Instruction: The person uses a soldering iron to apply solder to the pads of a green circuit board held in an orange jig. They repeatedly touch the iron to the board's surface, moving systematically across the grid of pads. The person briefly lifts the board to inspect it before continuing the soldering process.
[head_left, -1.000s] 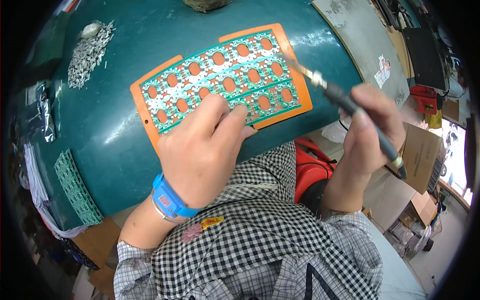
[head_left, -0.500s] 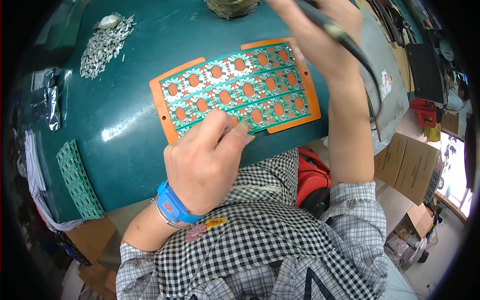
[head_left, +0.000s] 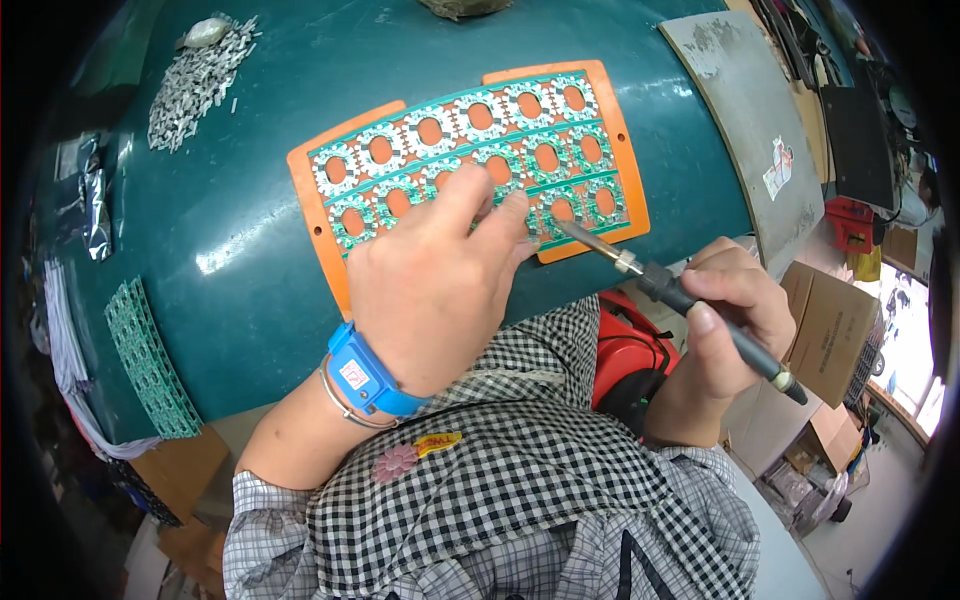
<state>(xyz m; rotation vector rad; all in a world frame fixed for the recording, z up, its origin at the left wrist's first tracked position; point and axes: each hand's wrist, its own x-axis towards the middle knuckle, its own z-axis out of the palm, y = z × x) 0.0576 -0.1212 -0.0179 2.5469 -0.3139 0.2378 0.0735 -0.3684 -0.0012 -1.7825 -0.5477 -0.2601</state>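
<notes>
A panel of green circuit boards (head_left: pixel 448 158) with round holes lies in an orange tray (head_left: pixel 334 262) on the table. My left hand (head_left: pixel 425 285), with a blue wrist strap (head_left: pixel 362 376), reaches over the panel's near edge. Its thumb and forefinger close together at the boards; anything between them is hidden. In my right hand (head_left: pixel 735 310) is a soldering iron (head_left: pixel 665 288), gripped by its dark handle. The iron slants down to the left, its metal tip at the panel's near row, right of my left fingers.
A heap of small pale pieces (head_left: pixel 198 90) lies at the far left of the green table (head_left: pixel 240 330). Another green board panel (head_left: pixel 152 360) rests near the left edge. A grey board (head_left: pixel 735 110) stands right; a roundish object (head_left: pixel 465 8) sits at the back.
My right hand has come down from the far right, bringing the soldering iron's tip to the panel. My left hand has shifted slightly right and away from me over the boards.
</notes>
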